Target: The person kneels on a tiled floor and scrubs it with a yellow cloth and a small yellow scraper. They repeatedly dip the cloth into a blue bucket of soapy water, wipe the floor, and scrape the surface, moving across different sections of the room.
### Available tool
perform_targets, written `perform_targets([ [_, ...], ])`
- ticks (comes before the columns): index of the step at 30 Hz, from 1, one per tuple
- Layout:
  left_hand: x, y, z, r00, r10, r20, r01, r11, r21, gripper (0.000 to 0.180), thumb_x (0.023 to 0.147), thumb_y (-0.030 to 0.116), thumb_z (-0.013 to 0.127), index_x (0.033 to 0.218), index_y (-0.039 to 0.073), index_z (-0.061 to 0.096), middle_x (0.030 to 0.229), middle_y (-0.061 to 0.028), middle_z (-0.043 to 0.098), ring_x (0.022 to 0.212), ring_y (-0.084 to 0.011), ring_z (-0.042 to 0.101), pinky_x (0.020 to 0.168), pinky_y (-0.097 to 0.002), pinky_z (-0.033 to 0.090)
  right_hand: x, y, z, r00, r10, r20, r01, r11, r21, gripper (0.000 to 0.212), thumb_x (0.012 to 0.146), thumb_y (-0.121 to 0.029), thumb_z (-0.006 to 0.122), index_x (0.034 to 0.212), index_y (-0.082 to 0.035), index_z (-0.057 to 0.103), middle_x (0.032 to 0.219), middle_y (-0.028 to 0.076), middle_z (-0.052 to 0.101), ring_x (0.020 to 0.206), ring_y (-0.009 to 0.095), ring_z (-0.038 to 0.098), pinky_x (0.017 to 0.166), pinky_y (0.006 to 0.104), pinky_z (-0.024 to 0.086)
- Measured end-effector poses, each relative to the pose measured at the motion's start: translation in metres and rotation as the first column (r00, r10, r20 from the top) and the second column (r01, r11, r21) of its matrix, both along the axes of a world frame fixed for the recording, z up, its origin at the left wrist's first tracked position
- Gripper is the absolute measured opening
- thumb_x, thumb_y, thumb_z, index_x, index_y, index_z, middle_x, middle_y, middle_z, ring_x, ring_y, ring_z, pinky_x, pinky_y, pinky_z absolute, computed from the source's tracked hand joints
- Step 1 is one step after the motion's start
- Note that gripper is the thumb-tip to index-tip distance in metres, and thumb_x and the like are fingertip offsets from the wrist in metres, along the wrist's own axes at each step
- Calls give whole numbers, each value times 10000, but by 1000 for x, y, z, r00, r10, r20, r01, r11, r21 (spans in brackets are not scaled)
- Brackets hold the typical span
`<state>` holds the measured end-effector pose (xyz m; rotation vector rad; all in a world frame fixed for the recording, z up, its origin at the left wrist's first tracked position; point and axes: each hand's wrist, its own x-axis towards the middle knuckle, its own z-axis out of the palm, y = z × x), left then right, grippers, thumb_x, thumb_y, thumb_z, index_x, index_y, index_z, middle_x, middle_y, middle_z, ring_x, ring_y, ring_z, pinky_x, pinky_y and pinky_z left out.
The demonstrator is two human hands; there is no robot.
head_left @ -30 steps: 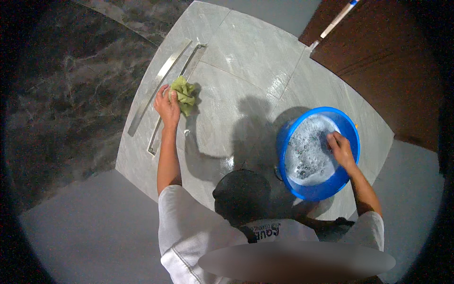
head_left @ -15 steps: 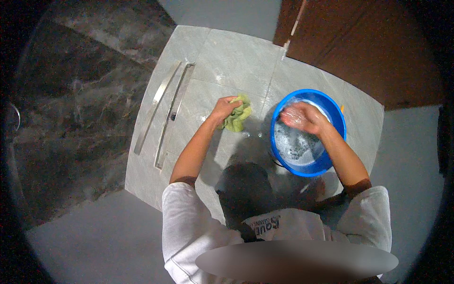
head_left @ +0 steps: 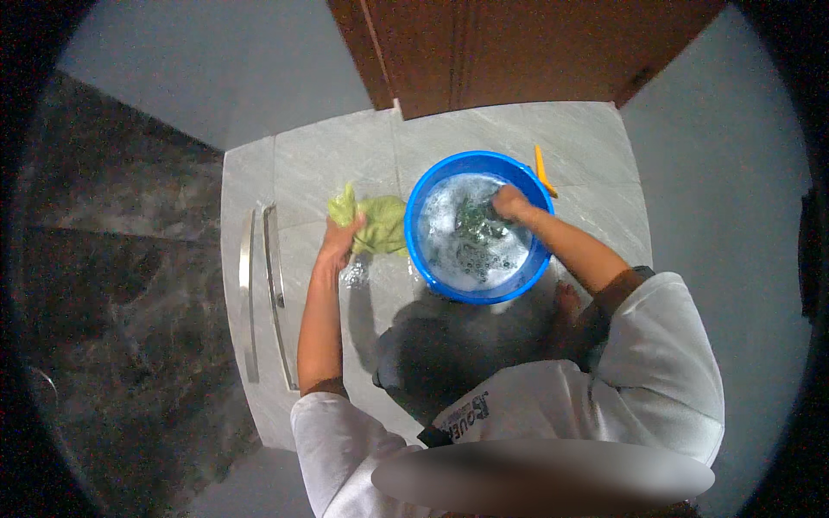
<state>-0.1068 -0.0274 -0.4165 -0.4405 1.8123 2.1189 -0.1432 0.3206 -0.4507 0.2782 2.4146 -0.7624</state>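
Observation:
My left hand is closed around a yellow-green cloth, held just over the wet floor tiles, left of a blue plastic tub. The crumpled cloth hangs toward the tub's left rim. My right hand reaches over the tub's right side, its fingertips down in the soapy water. Foam hides those fingers, so their grip does not show. A dark green patch lies in the water beside them; whether it is a thing or a reflection I cannot make out.
A thin orange-yellow tool lies right of the tub. On the left, a loose metal strip rests beside a narrow floor drain channel. A brown door stands at the far side, grey walls beside it. My foot is near the tub.
The view has turned. My right hand, earlier spread above the suds, now dips into the water. The cloth stays in my left hand, now more spread out and reaching toward the tub.

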Motion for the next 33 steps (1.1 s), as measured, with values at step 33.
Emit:
perform_targets([
  [33,16,-28,28,928,331,172,-372,786,493,566,862,506,379,1204,58,435,1186,-82,491,1087,-250,468,901,-427,389,-13,-292,89,611,-172,772,759,-148,-634,367,835,-360,461,888,-8,553,846,136,593,764,266,597,688,440,474],
])
